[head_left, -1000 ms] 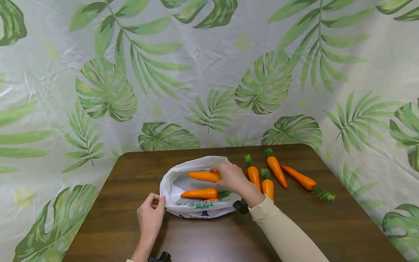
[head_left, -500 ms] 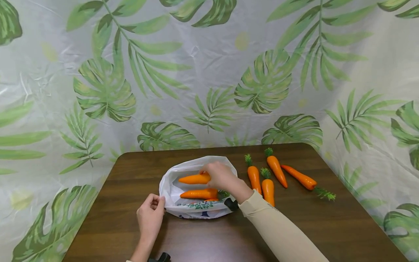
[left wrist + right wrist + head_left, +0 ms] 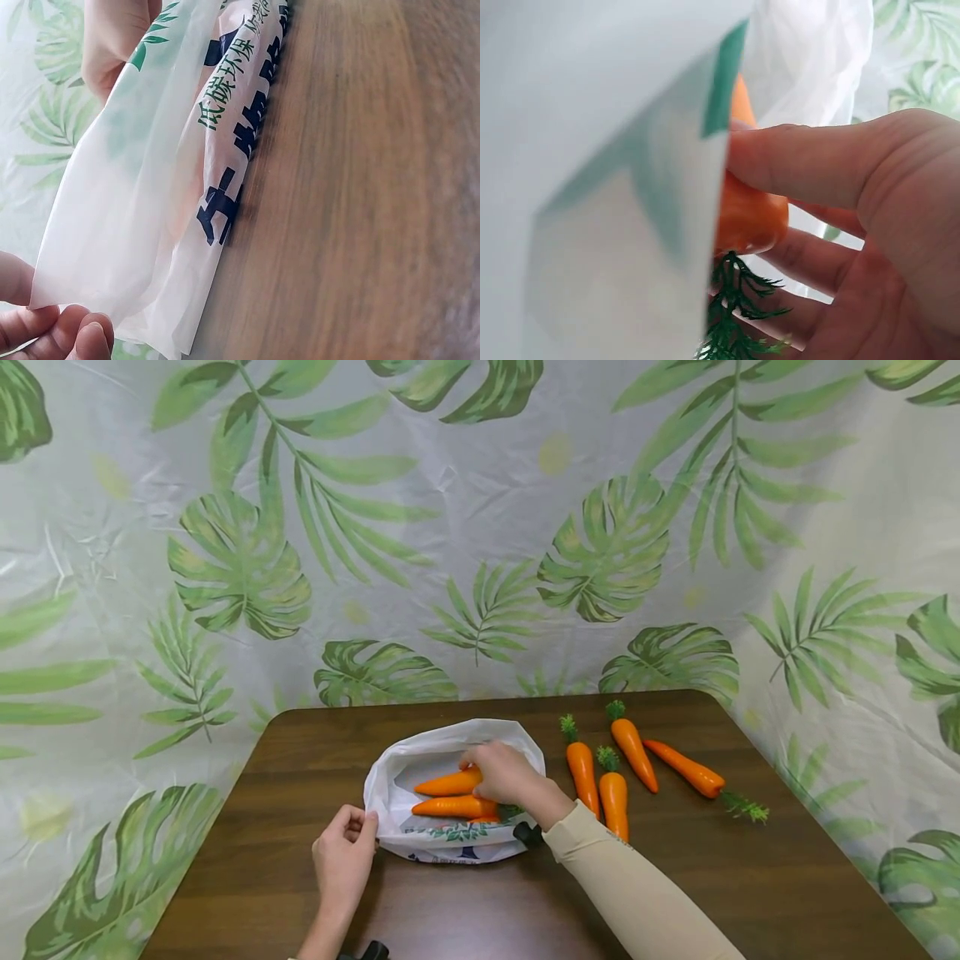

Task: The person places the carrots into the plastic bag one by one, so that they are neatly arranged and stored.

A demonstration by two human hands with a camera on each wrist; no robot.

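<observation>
A white plastic bag [image 3: 381, 789] with green and dark blue print lies on the table, its mouth spread. My left hand [image 3: 343, 852] pinches the rim at its left end; in the left wrist view, thumb and fingers [image 3: 91, 337] hold the film's edge. Inside the mouth, my right hand [image 3: 508, 774] grips an orange carrot [image 3: 442, 784] by its thick end, tip pointing left. The right wrist view shows the thumb on that carrot [image 3: 754, 221] and its green top hanging below. Another carrot [image 3: 448, 807] lies in the bag just in front, with more orange partly hidden beneath it.
Right of the bag, several carrots with green tops lie on the brown table [image 3: 255, 860]: one nearest the bag [image 3: 582, 772], one in front [image 3: 614, 802], one farther back [image 3: 634, 752] and one at the far right [image 3: 686, 768]. A leaf-patterned sheet [image 3: 480, 527] hangs behind.
My right hand has moved left and deeper into the bag with its carrot, which now lies close beside the other one. My left hand has stayed at the rim.
</observation>
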